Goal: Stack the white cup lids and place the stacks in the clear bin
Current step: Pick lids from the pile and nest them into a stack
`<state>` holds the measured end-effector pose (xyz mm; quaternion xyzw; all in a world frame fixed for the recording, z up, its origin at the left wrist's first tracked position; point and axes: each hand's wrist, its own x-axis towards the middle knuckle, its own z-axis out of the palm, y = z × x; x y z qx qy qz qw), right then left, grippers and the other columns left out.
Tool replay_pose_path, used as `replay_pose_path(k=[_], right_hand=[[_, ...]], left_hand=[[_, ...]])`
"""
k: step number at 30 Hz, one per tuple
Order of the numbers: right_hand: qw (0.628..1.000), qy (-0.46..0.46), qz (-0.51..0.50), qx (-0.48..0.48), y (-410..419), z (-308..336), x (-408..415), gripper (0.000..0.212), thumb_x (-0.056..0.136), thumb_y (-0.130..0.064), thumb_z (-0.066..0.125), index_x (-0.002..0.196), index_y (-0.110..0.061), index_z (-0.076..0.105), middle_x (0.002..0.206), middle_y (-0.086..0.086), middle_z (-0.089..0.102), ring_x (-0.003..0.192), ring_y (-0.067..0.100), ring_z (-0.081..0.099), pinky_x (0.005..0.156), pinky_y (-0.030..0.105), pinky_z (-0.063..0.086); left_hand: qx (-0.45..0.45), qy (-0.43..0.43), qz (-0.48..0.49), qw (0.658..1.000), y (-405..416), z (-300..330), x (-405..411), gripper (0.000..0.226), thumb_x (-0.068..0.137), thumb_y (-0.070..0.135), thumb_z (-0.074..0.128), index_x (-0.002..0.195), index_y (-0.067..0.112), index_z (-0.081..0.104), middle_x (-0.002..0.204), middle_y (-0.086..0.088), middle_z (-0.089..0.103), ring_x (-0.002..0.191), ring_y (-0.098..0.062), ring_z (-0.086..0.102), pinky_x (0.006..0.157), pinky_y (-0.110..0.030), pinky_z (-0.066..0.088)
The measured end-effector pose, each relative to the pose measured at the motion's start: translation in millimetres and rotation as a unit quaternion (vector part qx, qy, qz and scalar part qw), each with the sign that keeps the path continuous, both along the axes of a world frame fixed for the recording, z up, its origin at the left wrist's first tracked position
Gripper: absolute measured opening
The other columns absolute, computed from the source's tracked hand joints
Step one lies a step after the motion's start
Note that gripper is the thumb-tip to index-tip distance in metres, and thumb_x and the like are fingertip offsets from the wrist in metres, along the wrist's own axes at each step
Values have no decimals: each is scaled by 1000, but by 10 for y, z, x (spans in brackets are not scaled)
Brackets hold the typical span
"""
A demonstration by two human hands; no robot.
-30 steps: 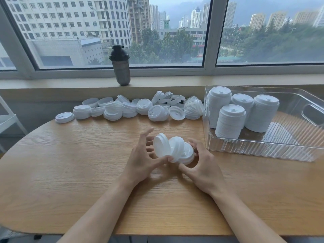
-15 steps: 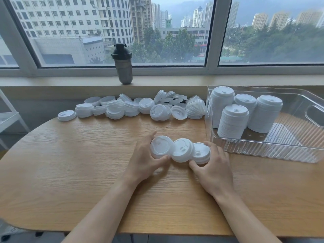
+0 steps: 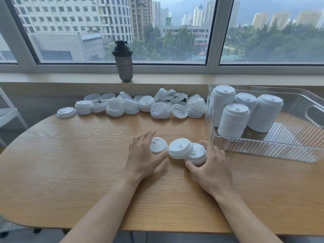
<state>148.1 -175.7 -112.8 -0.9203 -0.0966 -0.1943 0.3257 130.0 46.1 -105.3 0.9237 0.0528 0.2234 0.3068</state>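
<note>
Three white cup lids lie in a row on the wooden table (image 3: 70,163). My left hand (image 3: 145,155) grips the left lid (image 3: 157,145) between thumb and fingers. The middle lid (image 3: 179,149) leans over the right lid (image 3: 197,154), which my right hand (image 3: 210,165) holds with thumb and fingers curled round it. A long pile of loose white lids (image 3: 140,106) runs along the table's back edge. The clear bin (image 3: 271,149) at the right holds several tall lid stacks (image 3: 233,120).
A dark shaker bottle (image 3: 123,62) stands on the windowsill behind the pile. A white shelf edge (image 3: 7,113) shows at the far left. The bin's near wall is just right of my right hand.
The lids I held tilted together above the table a second ago now lie flat, spread in a row. Both hands have come down and slightly apart with them.
</note>
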Motion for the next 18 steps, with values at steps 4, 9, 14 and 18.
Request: replay_pose_path(k=[4,9,14,18], right_hand=[[999,14,51,-9,12,28,0,77,68,-73,65,131,-31,52,120,-14,61,112,15,50,97,35,38],[992,31,118,-20,28,58,-4,76,67,-76,60,130,-35,52,114,-21,59,112,11,49,99,34,39],[990,28,140,-19,32,62,7,70,68,-74,63,128,-37,55,113,-25,59,110,8,50,98,32,39],[989,28,144,-10,24,77,3,76,71,-83,55,130,-36,56,119,-24,60,112,4,49,100,29,37]], left_hand=[[32,-12,-82,996,-72,31,-47,77,80,79,46,143,35,55,144,22,51,139,-2,34,116,-24,14],[43,-7,-116,992,-100,40,-59,78,75,85,56,137,37,57,123,28,53,127,8,28,113,-21,14],[8,-30,-96,995,-79,33,-52,64,79,73,68,131,36,61,124,27,58,125,5,41,113,-25,21],[-58,-39,-69,995,-53,66,-54,63,75,68,66,127,34,64,117,29,61,117,8,50,114,-37,34]])
